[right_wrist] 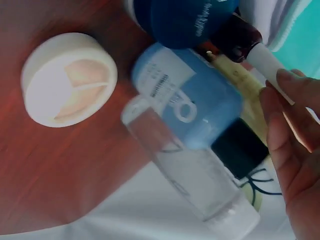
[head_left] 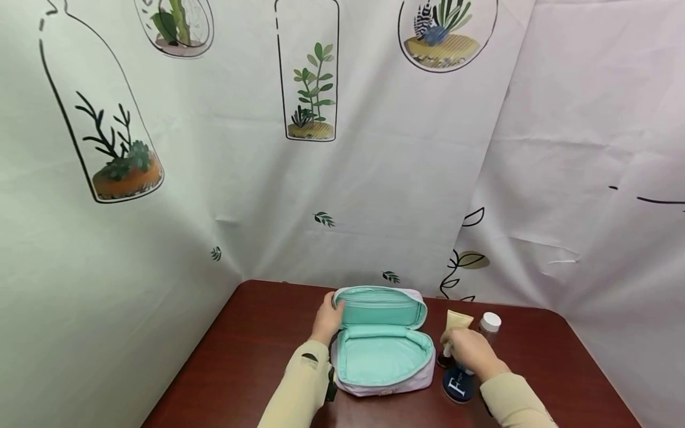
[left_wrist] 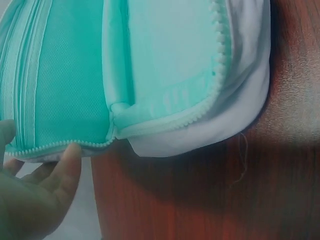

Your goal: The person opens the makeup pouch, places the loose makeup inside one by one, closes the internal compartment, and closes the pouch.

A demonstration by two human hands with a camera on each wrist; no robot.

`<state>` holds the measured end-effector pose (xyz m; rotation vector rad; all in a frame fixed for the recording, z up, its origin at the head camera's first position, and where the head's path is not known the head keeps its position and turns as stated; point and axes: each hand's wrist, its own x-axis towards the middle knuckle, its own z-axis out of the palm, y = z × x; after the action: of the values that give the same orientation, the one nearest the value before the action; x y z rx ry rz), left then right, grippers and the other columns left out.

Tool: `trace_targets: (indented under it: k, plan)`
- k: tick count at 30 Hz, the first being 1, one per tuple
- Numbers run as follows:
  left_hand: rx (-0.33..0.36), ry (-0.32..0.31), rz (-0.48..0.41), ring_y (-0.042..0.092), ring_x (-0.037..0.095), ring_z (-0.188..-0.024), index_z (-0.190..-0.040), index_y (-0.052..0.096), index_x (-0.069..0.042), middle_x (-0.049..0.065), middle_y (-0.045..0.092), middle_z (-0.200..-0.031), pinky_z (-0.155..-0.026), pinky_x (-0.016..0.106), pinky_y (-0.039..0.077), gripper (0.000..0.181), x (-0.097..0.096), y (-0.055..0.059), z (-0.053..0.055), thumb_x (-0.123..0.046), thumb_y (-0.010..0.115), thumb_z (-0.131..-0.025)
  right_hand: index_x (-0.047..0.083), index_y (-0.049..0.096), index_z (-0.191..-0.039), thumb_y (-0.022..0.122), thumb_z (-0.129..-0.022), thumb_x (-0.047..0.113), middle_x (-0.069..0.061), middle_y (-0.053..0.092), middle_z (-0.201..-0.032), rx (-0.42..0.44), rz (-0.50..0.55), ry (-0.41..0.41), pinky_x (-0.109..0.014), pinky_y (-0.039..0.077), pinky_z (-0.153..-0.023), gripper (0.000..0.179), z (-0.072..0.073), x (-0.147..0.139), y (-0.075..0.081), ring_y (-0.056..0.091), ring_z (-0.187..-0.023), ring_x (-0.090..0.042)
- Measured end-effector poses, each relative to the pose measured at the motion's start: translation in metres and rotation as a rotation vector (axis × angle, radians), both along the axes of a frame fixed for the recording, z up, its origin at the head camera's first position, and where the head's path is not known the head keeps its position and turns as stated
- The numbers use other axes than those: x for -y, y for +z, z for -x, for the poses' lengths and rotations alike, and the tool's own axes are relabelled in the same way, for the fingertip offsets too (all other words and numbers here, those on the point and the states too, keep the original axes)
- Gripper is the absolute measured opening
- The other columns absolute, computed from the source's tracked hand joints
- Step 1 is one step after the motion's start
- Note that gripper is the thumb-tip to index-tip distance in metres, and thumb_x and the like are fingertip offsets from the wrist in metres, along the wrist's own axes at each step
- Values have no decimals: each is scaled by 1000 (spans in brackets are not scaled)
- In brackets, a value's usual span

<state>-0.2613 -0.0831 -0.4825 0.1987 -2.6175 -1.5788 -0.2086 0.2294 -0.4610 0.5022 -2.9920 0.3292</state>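
Note:
A pale lilac cosmetic bag [head_left: 385, 356] with mint-green lining stands unzipped, its lid folded back. My left hand [head_left: 327, 318] holds the left edge of the raised lid, thumb on the lining side and fingers behind; the left wrist view shows this hand [left_wrist: 45, 190] at the zipper edge. Right of the bag, my right hand [head_left: 471, 351] pinches the white cap of a small dark red bottle [right_wrist: 237, 37], which looks like nail polish. Thumb and fingertips [right_wrist: 295, 85] close on that cap. The bottle is beside the bag's right side.
Around my right hand stand a cream tube [head_left: 458, 320], a clear bottle with a white cap [head_left: 490, 322], a navy round container [head_left: 458, 385], a blue bottle with a black cap [right_wrist: 190, 95] and a round white compact [right_wrist: 70, 80]. A printed cloth [head_left: 364, 196] hangs behind the brown table [head_left: 241, 368].

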Motion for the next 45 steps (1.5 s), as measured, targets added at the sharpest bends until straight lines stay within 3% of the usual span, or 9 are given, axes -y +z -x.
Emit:
trace_targets:
  k: [6,10,13,19,22,25,31,39,45]
  plan:
    - [42,25,41,58,35,-94,-124,38,-4,23,57,-110,-76,48,44,38,-5,9,-5,-27,50,-96,11,69,-80,62,-72,-1,-1,63,-79,-30,77,12,-34,43,-57,16,3,9,33,50,-64,-14]
    - [45,36,44,58,36,-94,-121,38,-2,24,57,-109,-77,49,43,37,-6,12,-5,-25,52,-95,10,69,-88,62,-76,0,-2,64,-89,-76,213,105,-33,43,-62,17,13,25,55,52,-71,-14]
    - [46,46,33,57,37,-98,-122,37,-1,26,55,-112,-79,49,43,39,-5,10,-1,-23,54,-94,7,70,-93,65,-79,-2,-4,64,-93,-100,347,170,-34,47,-67,17,24,45,60,58,-78,-18]
    - [91,46,-35,55,34,-97,-124,36,-2,25,53,-116,-77,47,43,38,-5,3,6,-17,52,-93,7,71,-96,69,-80,-2,-7,64,-100,-62,521,149,-33,51,-70,18,41,91,50,63,-86,-24]
    - [134,43,-59,51,32,-92,-126,36,-3,22,49,-118,-75,45,41,38,-6,3,7,-17,50,-93,10,71,-97,69,-81,1,-4,64,-103,-55,513,109,-33,51,-69,19,45,109,42,62,-88,-23]
    - [162,41,-63,47,32,-91,-126,38,-5,20,47,-119,-73,44,38,37,-7,4,8,-18,50,-93,12,71,-97,70,-80,2,-2,65,-102,-103,489,102,-32,51,-69,20,46,120,35,63,-87,-22]
    - [159,51,-66,45,36,-95,-120,40,-9,19,47,-115,-74,47,39,32,-7,10,7,-18,53,-92,12,72,-96,70,-79,1,-1,67,-98,-207,508,132,-31,51,-68,21,50,135,24,64,-84,-18]
    - [162,34,-34,46,37,-96,-121,39,-7,20,47,-113,-77,49,38,33,-4,10,9,-18,52,-93,11,70,-96,69,-81,2,-1,62,-101,-227,491,151,-27,49,-65,18,52,151,15,61,-82,-16]
    - [138,-3,4,48,27,-64,-120,32,-14,16,54,-82,-58,38,36,27,1,3,10,-29,41,-99,7,67,-95,68,-82,1,-2,50,-96,-253,498,134,-27,47,-61,15,54,159,8,57,-76,-15]
